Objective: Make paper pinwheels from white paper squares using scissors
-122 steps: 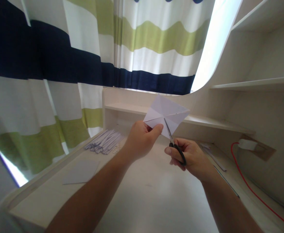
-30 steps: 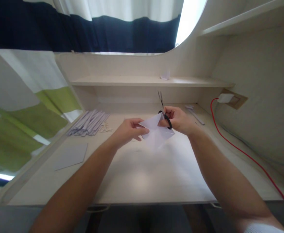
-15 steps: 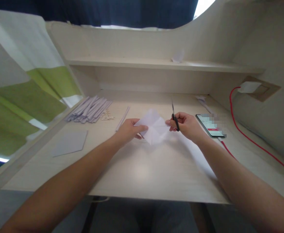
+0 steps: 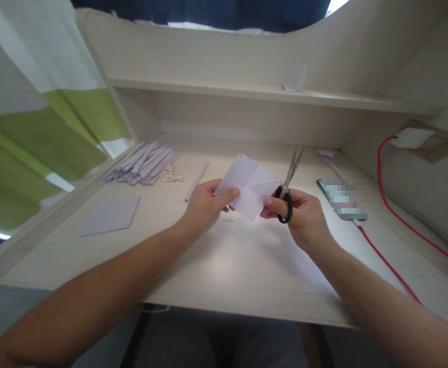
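A white sheet of paper (image 4: 248,185) with crease lines crossing at its middle is held above the desk. My left hand (image 4: 210,204) pinches its left corner, thumb on top. With my right hand (image 4: 298,212) I hold a pair of scissors (image 4: 287,191) by the black handles, fingers through a loop. The blades point up and away from me, slightly apart. The right thumb and fingers also touch the paper's lower right edge. Some of the fingers are hidden behind the sheet.
A pile of rolled paper sticks (image 4: 143,162) lies at the left, beside pale string pieces (image 4: 172,175). One stick (image 4: 196,181) lies alone. A folded sheet (image 4: 111,215) rests front left. At the right are a phone (image 4: 342,199) and a red cable (image 4: 390,263). A shelf (image 4: 231,92) spans the back.
The paper has turned and tilted, so its creased face shows more clearly. The scissors have swung round, and their blades now look spread. My view has shifted a little.
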{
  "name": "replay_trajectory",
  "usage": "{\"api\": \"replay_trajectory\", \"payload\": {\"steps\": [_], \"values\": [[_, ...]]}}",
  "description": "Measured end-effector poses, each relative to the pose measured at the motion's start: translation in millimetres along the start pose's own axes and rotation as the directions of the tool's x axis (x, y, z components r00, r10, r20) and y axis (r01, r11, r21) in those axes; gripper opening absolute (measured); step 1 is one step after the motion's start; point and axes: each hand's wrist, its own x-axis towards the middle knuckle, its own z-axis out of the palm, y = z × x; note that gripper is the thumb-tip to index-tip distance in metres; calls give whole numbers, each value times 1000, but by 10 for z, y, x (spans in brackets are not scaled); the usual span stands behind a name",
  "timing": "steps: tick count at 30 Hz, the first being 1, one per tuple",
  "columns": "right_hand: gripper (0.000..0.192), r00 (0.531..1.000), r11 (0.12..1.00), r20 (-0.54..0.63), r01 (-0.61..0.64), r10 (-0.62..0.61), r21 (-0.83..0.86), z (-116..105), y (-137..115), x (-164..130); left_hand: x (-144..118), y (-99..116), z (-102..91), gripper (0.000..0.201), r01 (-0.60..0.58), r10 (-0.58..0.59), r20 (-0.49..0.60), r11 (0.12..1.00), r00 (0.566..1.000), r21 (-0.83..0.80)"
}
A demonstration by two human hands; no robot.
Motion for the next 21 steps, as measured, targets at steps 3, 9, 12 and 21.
{"api": "replay_trajectory", "payload": {"steps": [3, 9, 12, 21], "values": [[22, 997, 995, -39, 64, -67, -70, 12, -18, -51, -18, 7, -10, 31, 35, -38, 92, 999, 995, 34], [19, 999, 991, 25, 22, -19, -134, 6, -83, -54, 69, -13, -87, 37, 45, -38, 184, 998, 982, -34], [18, 999, 993, 37, 2, 2, -116, 13, -60, -40, 85, -6, -92, 40, 27, -17, 158, 998, 987, -62], [21, 988, 992, 152, -20, 39, -126, -10, 50, -10, 50, -15, -57, 32, 137, -154, 213, 986, 965, 95]]}}
